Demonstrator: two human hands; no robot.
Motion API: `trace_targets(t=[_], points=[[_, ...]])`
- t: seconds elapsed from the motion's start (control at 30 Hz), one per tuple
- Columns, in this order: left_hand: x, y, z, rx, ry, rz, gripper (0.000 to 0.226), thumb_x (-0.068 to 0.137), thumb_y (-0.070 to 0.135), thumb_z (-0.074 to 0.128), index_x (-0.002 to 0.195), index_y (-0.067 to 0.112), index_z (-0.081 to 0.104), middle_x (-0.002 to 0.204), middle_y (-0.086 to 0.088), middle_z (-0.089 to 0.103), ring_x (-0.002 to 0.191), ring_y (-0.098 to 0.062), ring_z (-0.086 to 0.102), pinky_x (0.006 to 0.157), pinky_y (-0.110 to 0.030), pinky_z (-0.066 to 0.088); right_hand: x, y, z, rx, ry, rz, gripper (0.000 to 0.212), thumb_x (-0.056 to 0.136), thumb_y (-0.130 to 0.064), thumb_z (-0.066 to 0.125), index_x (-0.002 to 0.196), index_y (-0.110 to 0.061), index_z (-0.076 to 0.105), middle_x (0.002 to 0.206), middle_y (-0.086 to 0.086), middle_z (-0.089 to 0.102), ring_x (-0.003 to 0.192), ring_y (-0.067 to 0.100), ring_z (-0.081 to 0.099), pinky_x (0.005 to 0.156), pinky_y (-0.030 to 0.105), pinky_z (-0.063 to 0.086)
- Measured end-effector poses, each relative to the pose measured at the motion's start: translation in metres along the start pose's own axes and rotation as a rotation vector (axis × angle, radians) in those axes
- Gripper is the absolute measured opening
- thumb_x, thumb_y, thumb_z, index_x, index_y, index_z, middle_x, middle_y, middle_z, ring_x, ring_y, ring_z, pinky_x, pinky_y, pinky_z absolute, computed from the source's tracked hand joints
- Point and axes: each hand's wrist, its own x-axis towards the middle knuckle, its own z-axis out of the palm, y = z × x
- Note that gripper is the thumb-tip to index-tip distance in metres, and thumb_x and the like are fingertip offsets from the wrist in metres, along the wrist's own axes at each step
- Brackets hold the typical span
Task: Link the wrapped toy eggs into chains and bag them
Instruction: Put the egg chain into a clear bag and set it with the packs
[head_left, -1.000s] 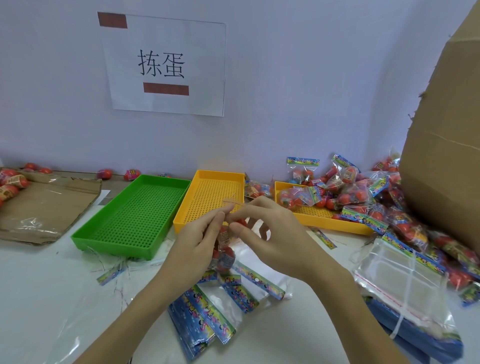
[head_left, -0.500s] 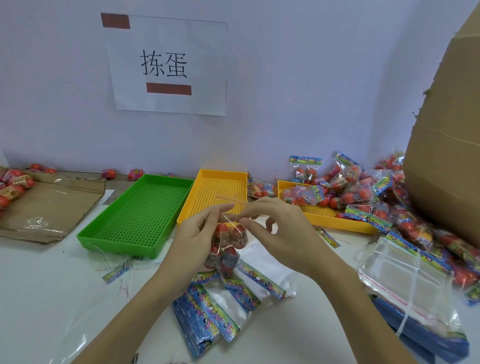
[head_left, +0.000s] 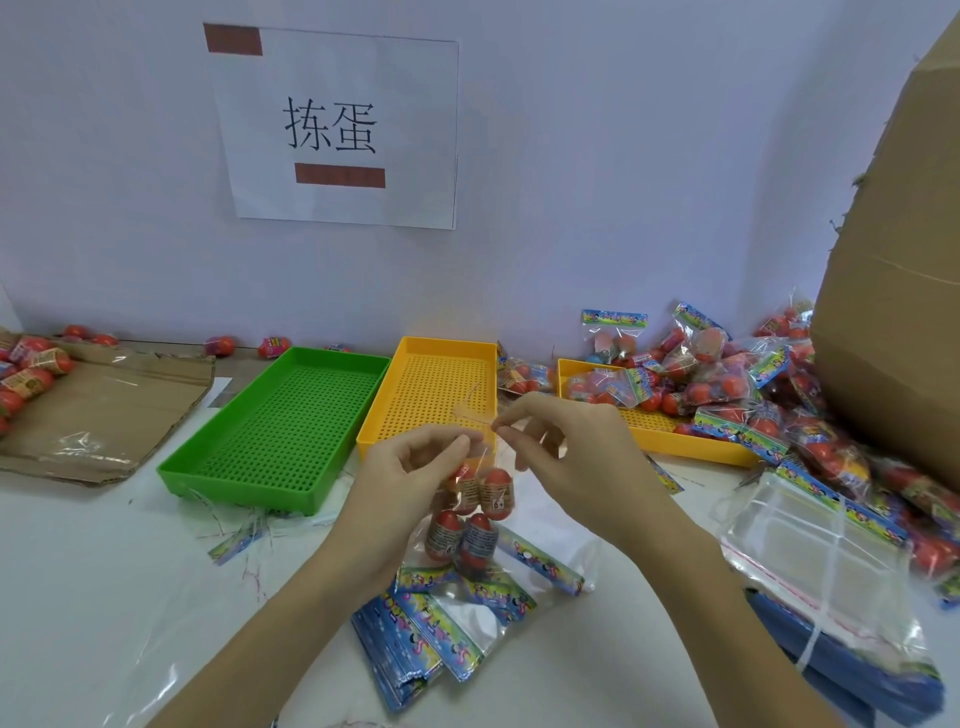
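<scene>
White table (head_left: 78, 597), left hand (head_left: 410, 478) pinching egg chain (head_left: 470, 514), right hand (head_left: 566, 452) pinching its wrapper tail (head_left: 475, 410)

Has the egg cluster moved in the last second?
Yes. The egg cluster hanging from the left hand now dangles in full view below the yellow tray edge; earlier it was mostly hidden between the hands.

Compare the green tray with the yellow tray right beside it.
The green tray lies left and nearer the viewer; the yellow tray lies to its right and farther back. The green tray shows whole, while the hands and the eggs they hold cover the yellow tray's near edge. The green tray looks wider, though the wide lens may exaggerate that. Both are shallow, perforated, rectangular, hold nothing, and sit side by side.
</scene>
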Motion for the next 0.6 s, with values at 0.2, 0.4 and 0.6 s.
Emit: trace_targets(t=[0.2,0.4,0.6], points=[[-0.002,0.002,0.002,-0.032,0.007,-0.004,0.024,0.105,0.017,0.058,0.100,0.005,0.079,0.096,-0.012,0.080,0.081,-0.021,0.077,0.065,-0.025,0.059,-0.003,-0.008,0.010,-0.153,0.035,-0.001,0.019,0.096,-0.053,0.062,0.103,-0.038,0.071,0.054,-0.017,0.048,0.053,-0.001,0.049,0.053,0.024,0.039],[-0.005,0.004,0.002,0.016,-0.070,0.034,0.027,0.107,0.018,0.055,0.106,0.011,0.082,0.101,-0.007,0.081,0.096,-0.017,0.077,0.075,-0.019,0.058,-0.003,-0.011,0.010,-0.129,0.137,-0.005,0.017,0.091,-0.046,0.073,0.105,-0.037,0.077,0.086,-0.016,0.062,0.065,-0.002,0.049,0.060,0.015,0.042],[-0.004,0.003,0.003,0.191,0.004,0.176,0.019,0.104,0.014,0.061,0.103,0.013,0.079,0.089,-0.002,0.077,0.084,-0.010,0.072,0.080,-0.019,0.057,-0.004,-0.020,0.018,-0.042,0.151,-0.045,0.013,0.096,-0.032,0.071,0.106,-0.027,0.079,0.107,-0.007,0.063,0.066,-0.001,0.051,0.067,0.018,0.046]])
